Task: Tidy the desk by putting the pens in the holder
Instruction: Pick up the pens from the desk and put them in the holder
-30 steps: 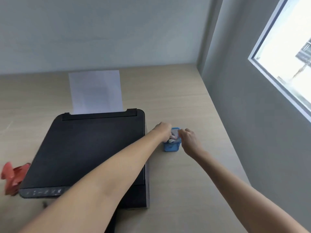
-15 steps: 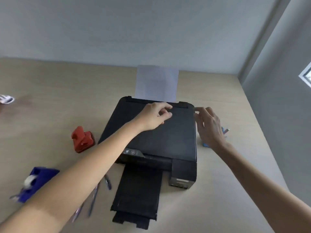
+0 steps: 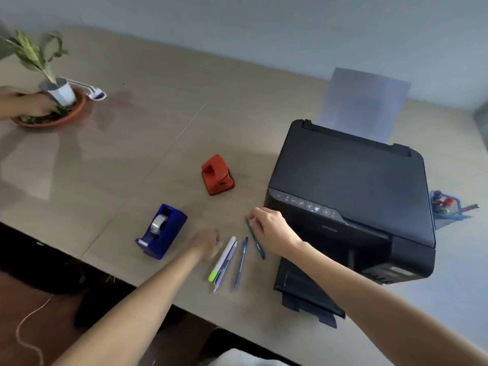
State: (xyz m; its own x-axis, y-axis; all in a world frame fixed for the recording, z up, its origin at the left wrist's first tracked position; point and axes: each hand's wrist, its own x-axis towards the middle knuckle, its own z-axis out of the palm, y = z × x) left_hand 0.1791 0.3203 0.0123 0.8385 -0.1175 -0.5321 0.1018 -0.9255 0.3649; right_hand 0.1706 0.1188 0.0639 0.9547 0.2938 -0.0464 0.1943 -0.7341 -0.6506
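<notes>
My right hand (image 3: pixel 272 229) pinches a blue pen (image 3: pixel 255 239) just left of the printer (image 3: pixel 351 186); my blurred left hand (image 3: pixel 207 243), grip unclear, hovers beside the other pens (image 3: pixel 224 261). The holder (image 3: pixel 446 207) sits right of the printer.

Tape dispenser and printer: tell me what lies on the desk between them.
In the head view, between the tape dispenser and the printer lie both hands, left and right, and four pens, one under the right hand's fingers.

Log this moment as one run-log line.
step: picking up pens | right hand: on blue pen | left hand: open, near white pen | holder: right of printer
</notes>
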